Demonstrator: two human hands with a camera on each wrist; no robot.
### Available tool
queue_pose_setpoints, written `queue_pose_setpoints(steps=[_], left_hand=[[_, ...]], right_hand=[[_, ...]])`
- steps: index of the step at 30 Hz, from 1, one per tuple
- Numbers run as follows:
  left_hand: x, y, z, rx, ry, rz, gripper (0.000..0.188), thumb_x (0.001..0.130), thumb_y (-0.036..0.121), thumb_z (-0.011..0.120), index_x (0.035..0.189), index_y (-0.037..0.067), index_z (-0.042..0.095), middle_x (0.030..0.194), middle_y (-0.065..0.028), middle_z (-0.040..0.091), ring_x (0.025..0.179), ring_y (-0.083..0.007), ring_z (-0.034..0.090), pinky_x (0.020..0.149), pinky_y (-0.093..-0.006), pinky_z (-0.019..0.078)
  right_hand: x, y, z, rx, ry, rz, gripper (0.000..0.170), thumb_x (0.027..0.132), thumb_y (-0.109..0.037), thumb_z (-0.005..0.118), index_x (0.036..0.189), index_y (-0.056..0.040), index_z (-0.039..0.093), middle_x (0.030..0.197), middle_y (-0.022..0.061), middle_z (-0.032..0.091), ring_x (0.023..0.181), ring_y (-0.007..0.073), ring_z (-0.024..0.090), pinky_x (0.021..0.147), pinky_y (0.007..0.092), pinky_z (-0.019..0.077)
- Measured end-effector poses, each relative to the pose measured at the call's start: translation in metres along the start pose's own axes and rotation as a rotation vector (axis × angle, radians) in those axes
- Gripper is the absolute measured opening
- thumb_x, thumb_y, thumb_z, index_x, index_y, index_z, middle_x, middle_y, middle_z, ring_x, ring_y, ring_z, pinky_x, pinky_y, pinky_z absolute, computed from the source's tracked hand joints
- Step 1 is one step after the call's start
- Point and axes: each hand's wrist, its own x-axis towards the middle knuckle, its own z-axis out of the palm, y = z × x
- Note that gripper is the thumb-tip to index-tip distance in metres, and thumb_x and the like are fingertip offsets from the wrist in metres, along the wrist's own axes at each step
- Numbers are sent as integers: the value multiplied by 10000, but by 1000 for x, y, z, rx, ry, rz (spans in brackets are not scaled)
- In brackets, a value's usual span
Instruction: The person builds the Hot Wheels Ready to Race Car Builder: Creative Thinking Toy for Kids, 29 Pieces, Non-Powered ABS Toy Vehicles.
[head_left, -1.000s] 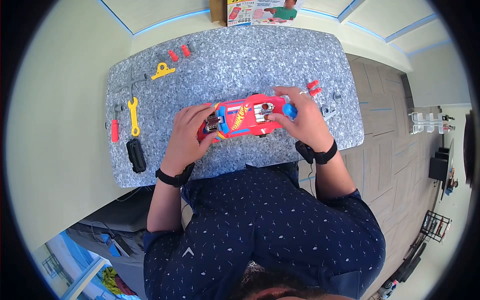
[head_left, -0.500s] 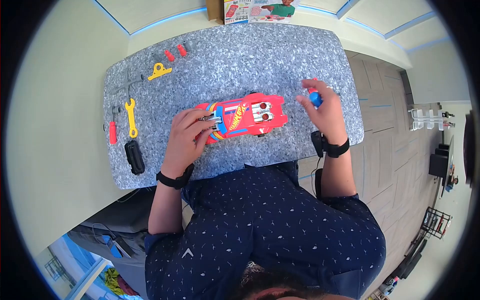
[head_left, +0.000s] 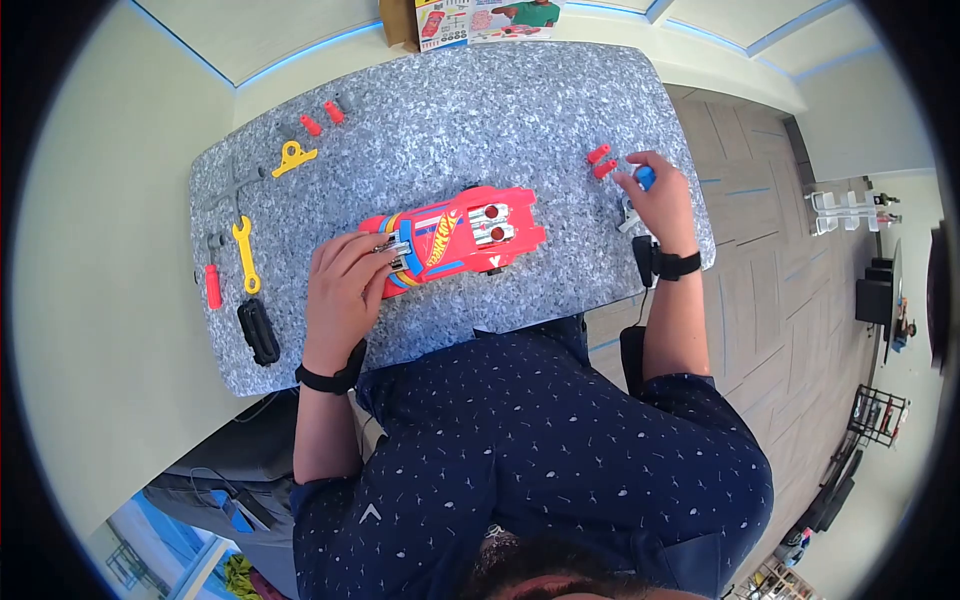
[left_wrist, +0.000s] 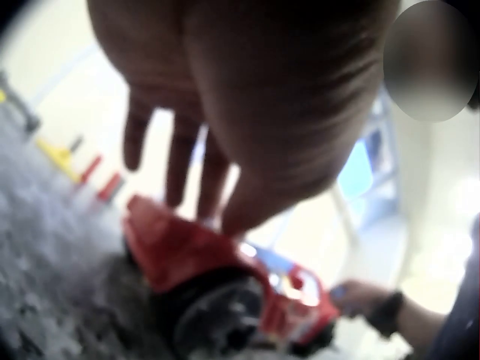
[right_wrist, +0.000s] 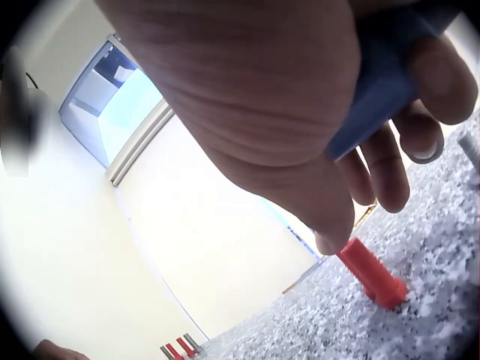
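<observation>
A red toy car [head_left: 440, 240] [left_wrist: 180, 251] with blue and yellow markings lies on the speckled table. My left hand [head_left: 345, 295] [left_wrist: 240, 97] rests over its left end, fingers fairly straight, covering part of the silver engine piece. To the right of the car, my right hand [head_left: 662, 203] [right_wrist: 262, 90] holds a blue object [head_left: 645, 178] [right_wrist: 379, 97] against the palm, with other fingers curled round it. The thumb and fingertips are near two red bolts [head_left: 604, 169] [right_wrist: 373, 277]. A grey piece [head_left: 628, 215] lies partly hidden beside that hand.
At the table's left are a yellow wrench [head_left: 245, 257], a red-handled tool [head_left: 213, 287], a black case [head_left: 258, 332], a grey cross-shaped tool [head_left: 236, 190] and a yellow part [head_left: 294, 158]. More red bolts [head_left: 311, 126] lie behind them. A printed box [head_left: 440, 22] stands beyond the far edge.
My right hand has left the car's right end and moved right, carrying the blue object to beside the red bolts. The left hand stays on the car. The head view has shifted slightly.
</observation>
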Motion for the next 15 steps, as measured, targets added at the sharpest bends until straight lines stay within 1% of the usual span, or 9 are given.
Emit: queue_pose_setpoints(steps=[1,5,7,8,10,11,12,13,15], left_hand=[[-1,0,-1,4,-3,-4,229,916,71,838,1144,85,815,1330,-46,789,1278,-315,708,1103,-486,523],[-2,6,-11,9,15,-34,273,903,77,859,1172,82,812,1338,-57,787,1273,-329,709,1101,-488,527],[-2,10,-15,2,43,-46,307,894,63,871,1194,81,812,1342,-66,784,1252,-342,717,1078,-483,545],[0,14,-17,-76,73,-74,330,898,53,875,1222,81,812,1345,-76,784,1235,-324,728,1057,-464,560],[6,25,-18,-234,132,-130,377,908,33,883,1276,79,812,1350,-96,783,1202,-289,752,1016,-425,590],[12,33,-17,-396,138,-192,388,925,10,870,1304,58,801,1367,-115,783,1188,-259,758,1016,-405,597],[20,43,-14,-560,142,-252,399,941,-13,857,1332,37,790,1383,-135,784,1174,-229,764,1015,-385,605],[28,52,-9,-724,146,-311,410,958,-35,843,1359,16,779,1399,-155,784,1160,-199,770,1015,-365,612],[51,71,5,-1042,139,-305,413,995,-40,816,1401,-16,748,1421,-174,775,1133,-167,764,1015,-347,619]], right_hand=[[1,-3,5,10,-17,14,364,915,-295,935,1155,-46,822,951,176,814,867,377,787,795,453,606],[9,-1,24,27,13,-83,316,918,-270,931,1125,-52,831,915,191,802,815,375,767,779,437,605],[7,-8,22,63,8,-92,274,933,-230,924,1112,-45,831,913,158,808,797,309,762,770,403,599],[4,-14,19,80,4,-96,253,940,-210,920,1105,-41,831,912,142,811,788,276,760,765,386,597],[0,-31,15,339,-22,-125,203,959,-155,906,1094,-26,827,932,87,813,812,186,740,762,337,582],[-5,-46,10,467,-35,-136,179,968,-127,899,1089,-18,824,942,60,814,824,141,730,761,313,574],[-11,-63,2,611,-115,-133,141,1001,-78,873,1107,-7,813,988,-2,791,886,61,681,772,261,547],[-17,-80,-2,722,-197,-107,140,1008,-74,866,1119,-8,810,999,-1,789,897,64,685,784,261,550],[-28,-108,-2,945,-355,-60,141,1022,-64,852,1144,-10,805,1020,1,786,919,70,692,809,261,554]])
